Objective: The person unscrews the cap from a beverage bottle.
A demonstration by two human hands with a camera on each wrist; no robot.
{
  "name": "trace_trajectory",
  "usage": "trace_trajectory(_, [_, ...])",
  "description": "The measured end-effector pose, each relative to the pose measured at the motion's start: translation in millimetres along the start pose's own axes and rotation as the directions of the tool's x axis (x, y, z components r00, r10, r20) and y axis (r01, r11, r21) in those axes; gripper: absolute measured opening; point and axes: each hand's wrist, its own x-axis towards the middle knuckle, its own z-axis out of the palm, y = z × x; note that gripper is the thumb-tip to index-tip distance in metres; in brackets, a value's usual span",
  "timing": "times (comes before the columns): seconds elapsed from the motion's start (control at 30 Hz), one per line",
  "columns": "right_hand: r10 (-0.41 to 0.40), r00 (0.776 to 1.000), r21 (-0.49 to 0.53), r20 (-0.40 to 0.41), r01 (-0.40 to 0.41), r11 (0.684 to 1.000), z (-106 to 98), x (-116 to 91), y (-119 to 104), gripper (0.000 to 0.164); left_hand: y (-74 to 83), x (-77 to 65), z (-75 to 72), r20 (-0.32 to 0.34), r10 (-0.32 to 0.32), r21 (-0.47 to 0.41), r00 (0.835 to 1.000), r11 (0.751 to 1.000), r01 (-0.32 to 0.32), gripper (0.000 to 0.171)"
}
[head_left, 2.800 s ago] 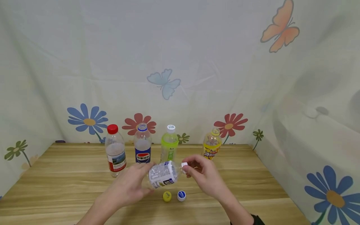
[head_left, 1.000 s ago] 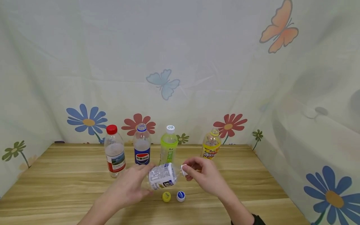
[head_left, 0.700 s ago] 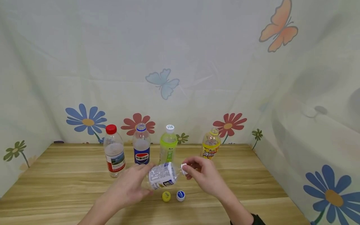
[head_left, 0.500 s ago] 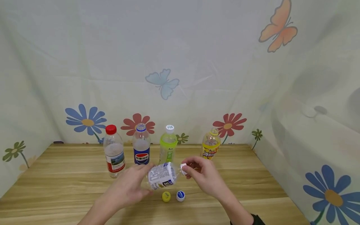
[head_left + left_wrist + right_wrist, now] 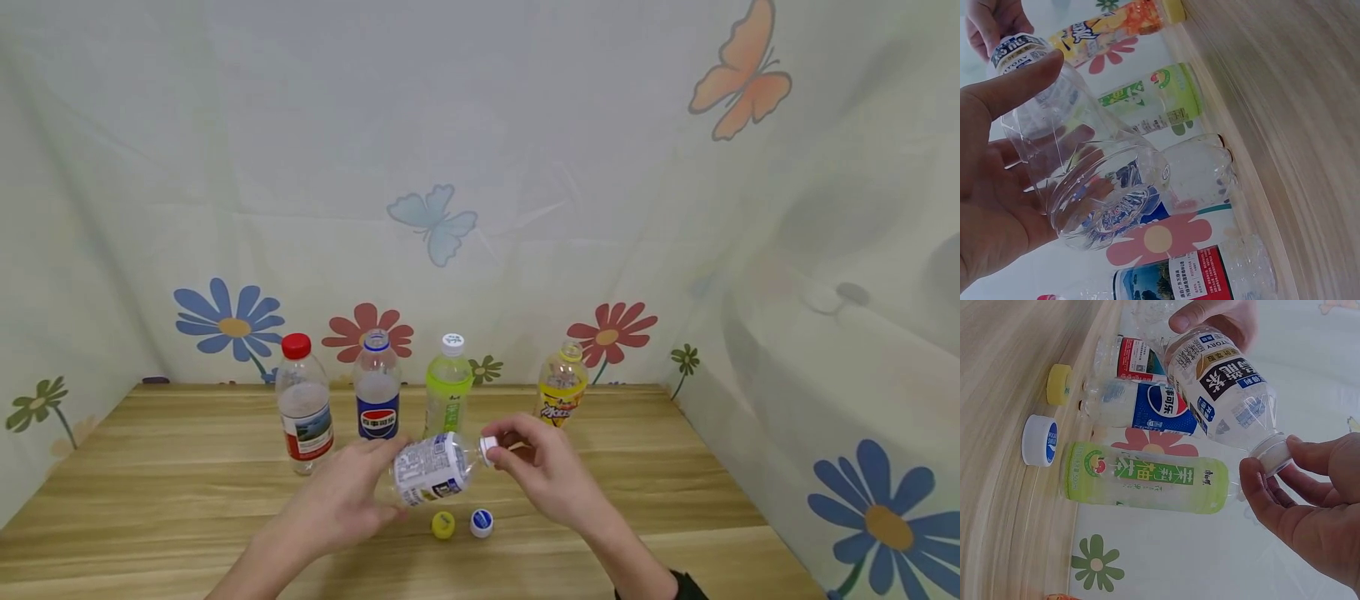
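My left hand (image 5: 347,493) grips a clear plastic bottle (image 5: 429,468) with a white label around its lower body, as the left wrist view also shows. The bottle lies tilted almost sideways above the table, its neck toward the right. Thumb and fingers of my right hand (image 5: 546,468) pinch the white cap (image 5: 1274,454) at the bottle's mouth. Below the bottle on the table lie a yellow cap (image 5: 443,525) and a white cap with a blue top (image 5: 482,522).
Behind my hands stand a red-capped bottle (image 5: 306,417), an uncapped blue-label cola bottle (image 5: 378,400), a green-label bottle (image 5: 450,383) with a white cap, and an uncapped yellow-label bottle (image 5: 562,387). A flowered cloth (image 5: 600,208) hangs behind and beside the wooden table (image 5: 187,475).
My right fingers have shifted a little around the white cap, with the knuckles slightly higher now. The left hand keeps its grip on the bottle, nearly still.
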Motion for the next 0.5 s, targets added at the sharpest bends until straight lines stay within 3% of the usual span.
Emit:
trace_trajectory(0.23, [-0.063,0.998,-0.041,-0.007,0.063,0.997,0.5,-0.1,1.3,0.016,-1.7,0.2,-1.0,0.011,0.015,-0.016,1.0,1.0,-0.015,0.078])
trace_trajectory(0.5, [0.023,0.997,-0.085,-0.08,-0.029,0.996,2.5,-0.3,-2.3,0.013,-1.9,-0.4,-2.4,0.011,0.014,-0.012,1.0,1.0,-0.014,0.079])
